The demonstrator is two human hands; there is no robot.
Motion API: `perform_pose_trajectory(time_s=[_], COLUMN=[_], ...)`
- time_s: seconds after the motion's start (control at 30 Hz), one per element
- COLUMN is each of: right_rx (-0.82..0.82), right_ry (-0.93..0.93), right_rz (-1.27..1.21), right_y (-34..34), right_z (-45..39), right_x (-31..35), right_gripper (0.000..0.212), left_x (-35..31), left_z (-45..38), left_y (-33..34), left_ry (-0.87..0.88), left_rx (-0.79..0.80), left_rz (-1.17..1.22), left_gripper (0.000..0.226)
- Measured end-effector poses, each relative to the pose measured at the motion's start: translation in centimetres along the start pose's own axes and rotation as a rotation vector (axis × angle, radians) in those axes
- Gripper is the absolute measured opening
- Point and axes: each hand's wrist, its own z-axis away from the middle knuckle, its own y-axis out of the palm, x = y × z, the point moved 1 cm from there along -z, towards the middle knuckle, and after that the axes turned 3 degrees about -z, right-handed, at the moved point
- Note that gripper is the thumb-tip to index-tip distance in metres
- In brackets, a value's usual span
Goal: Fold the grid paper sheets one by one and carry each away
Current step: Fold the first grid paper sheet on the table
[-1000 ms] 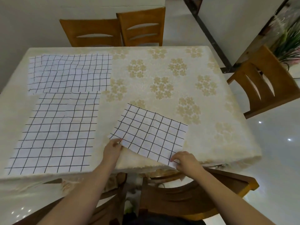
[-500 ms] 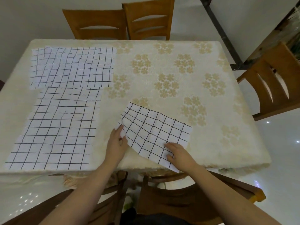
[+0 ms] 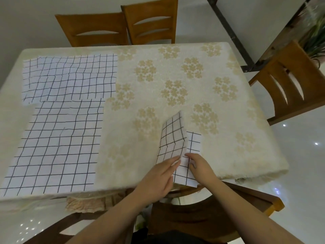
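Observation:
A small grid paper sheet [image 3: 173,138] lies at the table's near edge, its left half lifted and curled over to the right. My left hand [image 3: 158,176] pinches that raised half at its lower corner. My right hand [image 3: 200,167] presses fingertips on the flat right half of the sheet. Two larger grid sheets lie flat on the left: one [image 3: 70,77] at the far left, another [image 3: 56,145] nearer me.
The table [image 3: 175,76] wears a cream cloth with beige flower prints. Two wooden chairs [image 3: 123,25] stand behind it and one [image 3: 288,81] at the right. A dark wooden chair [image 3: 211,213] is below my arms. A plant [image 3: 316,32] sits far right.
My left hand lifted the small sheet's left side and swung it over to the right, so the flat sheet now stands half folded. My right hand stayed on its near right corner.

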Motion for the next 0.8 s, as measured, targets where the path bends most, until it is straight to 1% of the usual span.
perform_pose_trajectory(time_s=[0.07, 0.17, 0.33, 0.4, 0.5, 0.63, 0.7, 0.8], right_rx=[-0.06, -0.133, -0.173, -0.182, -0.198, -0.196, -0.189, -0.181], right_ry=[0.098, 0.195, 0.295, 0.32, 0.367, 0.425, 0.46, 0.513], right_rz=[-0.041, -0.122, -0.204, -0.229, -0.29, -0.344, -0.367, -0.403], right_y=[-0.6, -1.3, -1.8, -1.7, -1.6, -1.6, -1.7, -1.9], right_z=[0.3, 0.8, 1.6, 1.7, 1.6, 1.3, 1.2, 0.7], right_x=[-0.7, -1.8, -2.6, -2.5, -2.3, -2.2, -2.2, -2.3], right_gripper=[0.038, 0.036, 0.037, 0.037, 0.038, 0.04, 0.041, 0.042], left_x=[-0.3, -0.6, 0.0, 0.3, 0.8, 2.9, 4.4, 6.6], left_z=[-0.3, -0.6, -0.5, -0.4, -0.7, -1.8, -2.4, -3.4], left_y=[1.1, 2.6, 4.3, 4.4, 3.9, 2.8, 2.6, 2.5], left_ry=[0.051, 0.086, 0.176, 0.155, 0.049, -0.159, -0.313, -0.604], left_rx=[0.079, 0.231, 0.326, 0.355, 0.314, 0.216, 0.148, 0.052], left_rz=[-0.009, -0.05, -0.048, -0.023, 0.06, 0.144, 0.192, 0.282], left_gripper=[0.056, 0.057, 0.057, 0.059, 0.058, 0.055, 0.054, 0.048])
